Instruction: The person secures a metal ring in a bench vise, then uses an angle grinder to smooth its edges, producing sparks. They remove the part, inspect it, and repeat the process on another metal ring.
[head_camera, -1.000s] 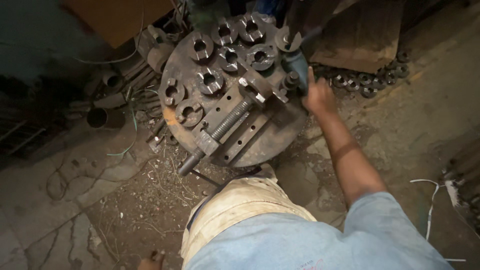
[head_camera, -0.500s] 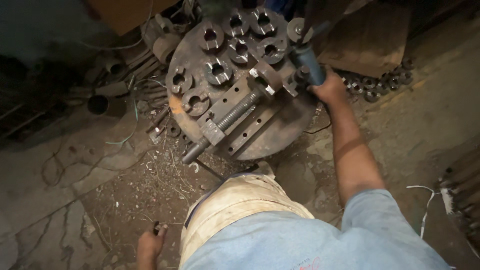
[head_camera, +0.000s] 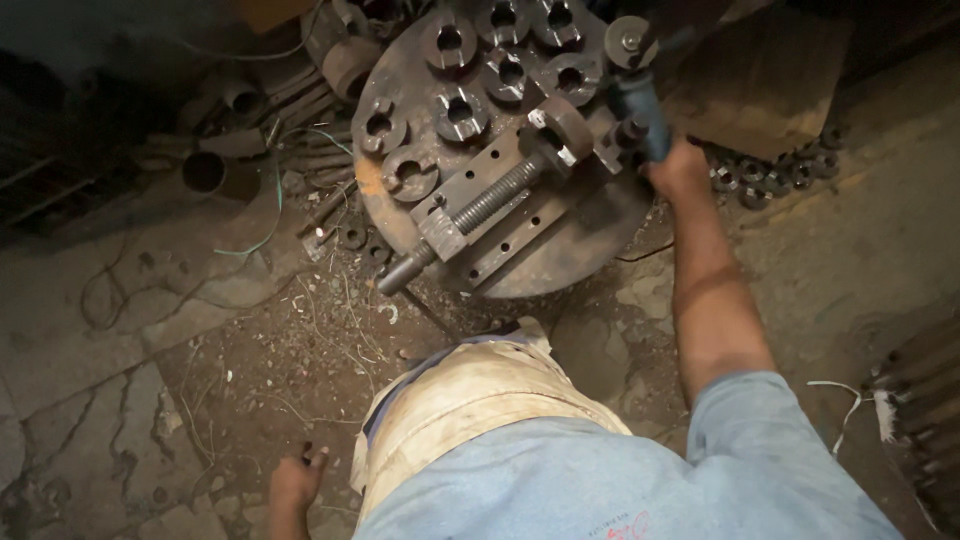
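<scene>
While your right hand (head_camera: 678, 170) fingers clamp the blue grinder (head_camera: 640, 105), the work rests on the round steel plate (head_camera: 590, 235).
Slotted rings (head_camera: 460, 112) lie finished-looking beside the screw clamp (head_camera: 480, 205); your left hand (head_camera: 295, 482), fingers curled on a small dark object, rests on the floor (head_camera: 150, 330).

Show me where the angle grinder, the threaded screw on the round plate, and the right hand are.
angle grinder (head_camera: 640, 100), head view, on its blue body.
threaded screw (head_camera: 497, 197), head view, mid-thread.
right hand (head_camera: 680, 168), head view, back of the hand gripping the grinder.
</scene>
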